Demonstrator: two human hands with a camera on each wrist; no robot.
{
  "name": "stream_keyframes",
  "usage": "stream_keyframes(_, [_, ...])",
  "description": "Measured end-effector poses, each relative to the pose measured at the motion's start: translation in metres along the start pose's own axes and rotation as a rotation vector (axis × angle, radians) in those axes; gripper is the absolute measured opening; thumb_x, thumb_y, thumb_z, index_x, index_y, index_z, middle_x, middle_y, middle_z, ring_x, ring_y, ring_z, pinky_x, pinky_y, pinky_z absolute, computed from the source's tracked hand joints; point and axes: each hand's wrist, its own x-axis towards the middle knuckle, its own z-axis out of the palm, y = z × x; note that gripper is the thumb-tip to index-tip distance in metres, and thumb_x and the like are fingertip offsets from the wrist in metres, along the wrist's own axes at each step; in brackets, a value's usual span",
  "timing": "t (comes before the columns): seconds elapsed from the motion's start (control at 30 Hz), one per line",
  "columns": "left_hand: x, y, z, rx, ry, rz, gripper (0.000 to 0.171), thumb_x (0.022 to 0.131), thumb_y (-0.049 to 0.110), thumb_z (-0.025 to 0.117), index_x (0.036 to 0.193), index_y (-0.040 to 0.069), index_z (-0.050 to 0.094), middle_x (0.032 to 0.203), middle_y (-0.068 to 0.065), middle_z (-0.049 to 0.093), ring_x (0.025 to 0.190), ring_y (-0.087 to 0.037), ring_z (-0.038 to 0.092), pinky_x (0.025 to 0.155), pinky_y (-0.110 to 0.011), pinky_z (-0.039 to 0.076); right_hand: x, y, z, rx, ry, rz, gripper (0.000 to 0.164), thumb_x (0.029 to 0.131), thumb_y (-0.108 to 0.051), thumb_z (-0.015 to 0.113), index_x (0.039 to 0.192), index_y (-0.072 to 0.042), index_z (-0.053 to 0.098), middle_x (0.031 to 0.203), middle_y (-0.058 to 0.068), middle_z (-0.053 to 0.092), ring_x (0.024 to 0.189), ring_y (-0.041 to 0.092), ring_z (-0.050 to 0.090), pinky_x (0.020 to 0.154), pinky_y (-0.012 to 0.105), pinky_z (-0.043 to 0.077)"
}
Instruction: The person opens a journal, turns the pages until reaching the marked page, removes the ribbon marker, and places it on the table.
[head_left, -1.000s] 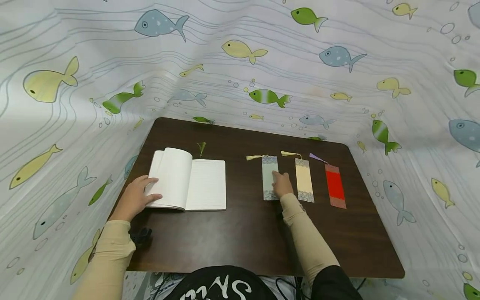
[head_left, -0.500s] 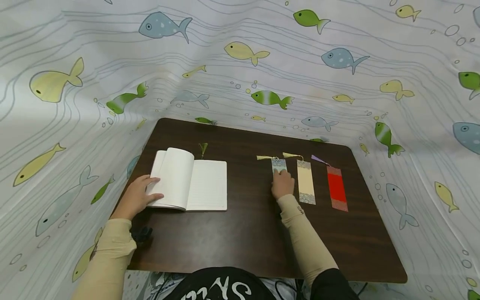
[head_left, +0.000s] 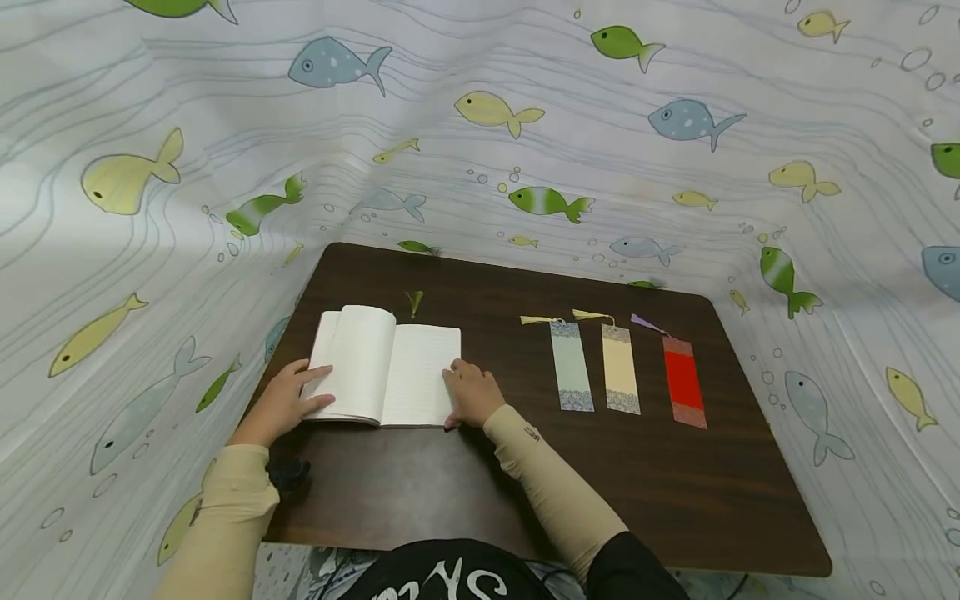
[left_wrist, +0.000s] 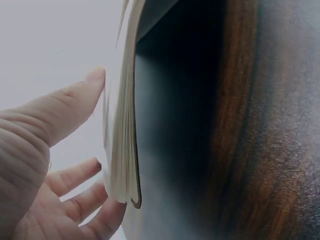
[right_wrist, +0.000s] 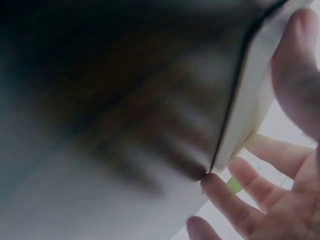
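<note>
An open notebook (head_left: 420, 375) lies on the dark table with blank white left pages and a lined right page. My left hand (head_left: 281, 406) rests at its left edge, with thumb and index finger on the page (left_wrist: 112, 125). At the right edge, my right hand (head_left: 474, 394) touches the notebook with its fingertips and thumb; the right wrist view is dim and blurred. A green tassel (head_left: 414, 302) sticks out beyond the notebook's top edge. To the right lie a pale green bookmark (head_left: 572, 367), a cream bookmark (head_left: 621, 369) and a red bookmark (head_left: 684, 379), each with a tassel.
The brown table (head_left: 525, 483) has rounded corners. White cloth (head_left: 480, 50) printed with fish surrounds it at the back and sides. A small black object (head_left: 288, 473) sits beside my left wrist.
My right hand has left the pale green bookmark, which shifted right towards the cream one, and moved left to the notebook's right edge. My left hand stays in place. The camera view tilts slightly.
</note>
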Motion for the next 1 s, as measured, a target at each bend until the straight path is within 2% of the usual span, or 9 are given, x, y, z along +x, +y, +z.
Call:
stream_keyframes(0.13, [0.0, -0.002, 0.003, -0.004, -0.001, -0.001, 0.066, 0.088, 0.036, 0.069, 0.141, 0.003, 0.048, 0.146, -0.038, 0.026, 0.13, -0.058, 0.029, 0.1, -0.071, 0.03, 0.004, -0.001, 0.005, -0.016, 0.083, 0.021, 0.069, 0.066, -0.058, 0.071, 0.124, -0.02, 0.063, 0.131, 0.004, 0.054, 0.107, 0.023, 0.056, 0.075, 0.038, 0.048])
stream_keyframes(0.17, [0.0, -0.001, 0.003, -0.006, 0.001, 0.0, 0.066, 0.088, 0.036, 0.069, 0.141, 0.003, 0.048, 0.146, -0.038, 0.026, 0.13, -0.057, 0.029, 0.101, -0.071, 0.03, 0.004, -0.001, 0.006, -0.009, 0.109, 0.031, 0.072, 0.063, -0.059, 0.072, 0.123, -0.02, 0.063, 0.13, 0.005, 0.053, 0.107, 0.023, 0.055, 0.074, 0.038, 0.047])
stream_keyframes(0.33, [0.0, -0.002, 0.002, -0.018, -0.002, 0.004, 0.066, 0.088, 0.037, 0.069, 0.141, 0.003, 0.048, 0.146, -0.037, 0.026, 0.131, -0.057, 0.028, 0.101, -0.071, 0.029, 0.001, -0.005, 0.005, 0.064, 0.222, 0.131, 0.105, 0.053, -0.058, 0.085, 0.14, -0.011, 0.048, 0.136, 0.014, 0.044, 0.115, 0.03, 0.048, 0.078, 0.04, 0.045])
stream_keyframes(0.47, [-0.001, -0.002, 0.002, -0.024, -0.001, 0.005, 0.067, 0.088, 0.037, 0.069, 0.141, 0.003, 0.048, 0.146, -0.037, 0.027, 0.131, -0.057, 0.028, 0.101, -0.071, 0.029, -0.003, -0.013, -0.005, 0.181, 0.26, 0.171, 0.121, 0.058, -0.05, 0.089, 0.15, 0.001, 0.027, 0.132, 0.019, 0.048, 0.113, 0.033, 0.051, 0.082, 0.044, 0.05])
stream_keyframes(0.57, [-0.001, -0.002, 0.002, -0.024, 0.008, 0.009, 0.066, 0.088, 0.037, 0.069, 0.14, 0.002, 0.049, 0.145, -0.037, 0.028, 0.131, -0.056, 0.029, 0.101, -0.071, 0.029, -0.004, -0.021, -0.014, 0.387, 0.233, 0.09, 0.126, 0.067, -0.04, 0.087, 0.152, 0.005, 0.005, 0.138, 0.024, 0.046, 0.12, 0.035, 0.053, 0.093, 0.043, 0.05])
stream_keyframes(0.67, [0.0, 0.0, 0.001, -0.026, 0.028, 0.009, 0.059, 0.092, 0.035, 0.064, 0.138, 0.0, 0.05, 0.144, -0.037, 0.03, 0.13, -0.056, 0.03, 0.102, -0.071, 0.028, -0.004, -0.033, -0.022, 0.724, 0.169, -0.041, 0.13, 0.075, -0.026, 0.083, 0.15, -0.003, -0.02, 0.151, 0.028, 0.031, 0.133, 0.036, 0.045, 0.101, 0.04, 0.046])
stream_keyframes(0.77, [0.0, 0.002, 0.0, -0.038, 0.048, 0.003, 0.051, 0.1, 0.035, 0.051, 0.136, -0.001, 0.052, 0.144, -0.037, 0.029, 0.131, -0.057, 0.029, 0.103, -0.071, 0.026, -0.001, -0.048, -0.023, 0.99, 0.096, -0.163, 0.131, 0.079, -0.019, 0.081, 0.148, -0.016, -0.03, 0.158, 0.018, 0.024, 0.14, 0.033, 0.037, 0.108, 0.042, 0.04])
stream_keyframes(0.87, [0.001, 0.005, -0.001, -0.086, 0.062, -0.012, 0.051, 0.106, 0.036, 0.035, 0.135, -0.003, 0.052, 0.145, -0.037, 0.028, 0.132, -0.057, 0.027, 0.104, -0.071, 0.023, 0.004, -0.062, -0.016, 0.954, 0.052, -0.262, 0.119, 0.084, -0.027, 0.076, 0.152, -0.015, -0.021, 0.156, 0.006, 0.031, 0.142, 0.024, 0.034, 0.113, 0.039, 0.034])
stream_keyframes(1.0, [0.001, 0.008, -0.001, -0.165, 0.083, -0.021, 0.062, 0.107, 0.038, 0.021, 0.137, -0.01, 0.045, 0.146, -0.037, 0.028, 0.134, -0.056, 0.025, 0.107, -0.068, 0.021, 0.009, -0.077, -0.007, 0.748, 0.001, -0.325, 0.092, 0.091, -0.042, 0.063, 0.156, -0.011, 0.005, 0.156, -0.002, 0.033, 0.145, 0.012, 0.025, 0.116, 0.034, 0.027])
